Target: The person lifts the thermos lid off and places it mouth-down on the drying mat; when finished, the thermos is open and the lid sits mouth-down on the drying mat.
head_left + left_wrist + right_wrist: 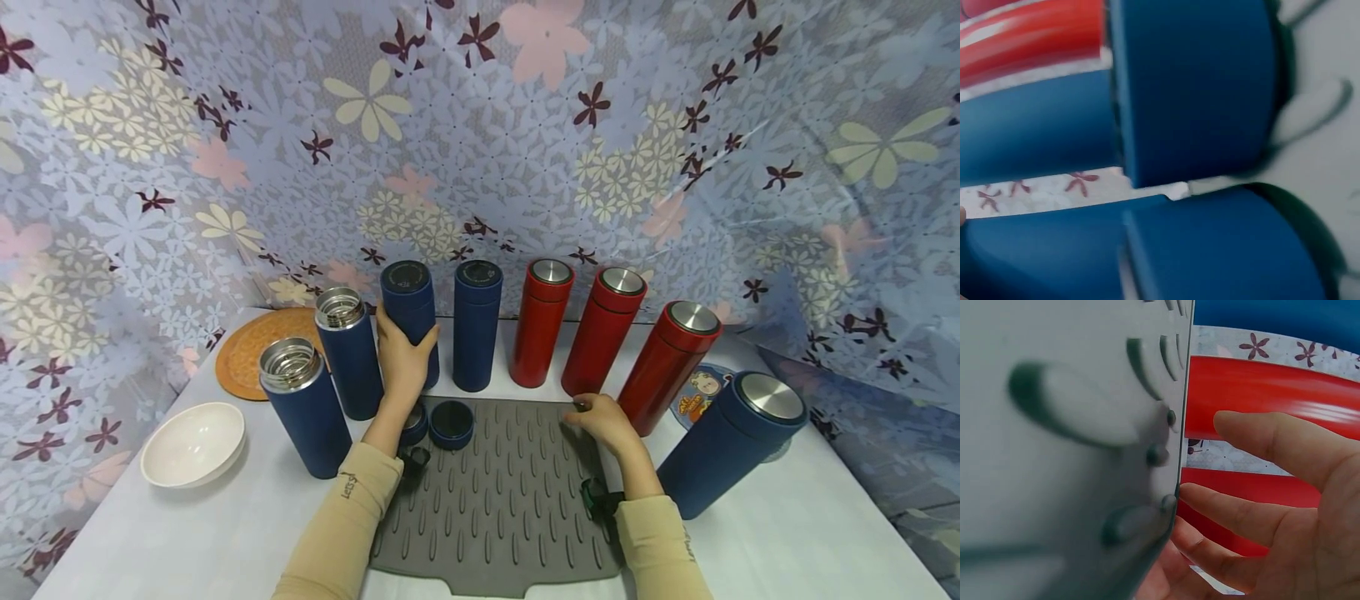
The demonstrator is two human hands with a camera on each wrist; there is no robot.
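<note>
My left hand (401, 354) grips a blue thermos flask (408, 304) standing upright with its dark lid on. One fingertip of that hand shows at the left edge of the left wrist view. Two loose blue lids (452, 423) lie at the far left of the grey ridged mat (517, 500), close below the left forearm. At the mat's far right corner is my right hand (606, 423). In the right wrist view its fingers (1235, 512) look nearly straight and touch the mat's edge, while the thumb stays apart from it.
Two uncapped blue flasks (306, 408) stand left, near a white bowl (193, 446) and a round brown board (243, 354). Another capped blue flask (477, 333) and several red flasks (542, 329) line the back. A wide blue flask (723, 454) stands right, before a patterned round disc (697, 392).
</note>
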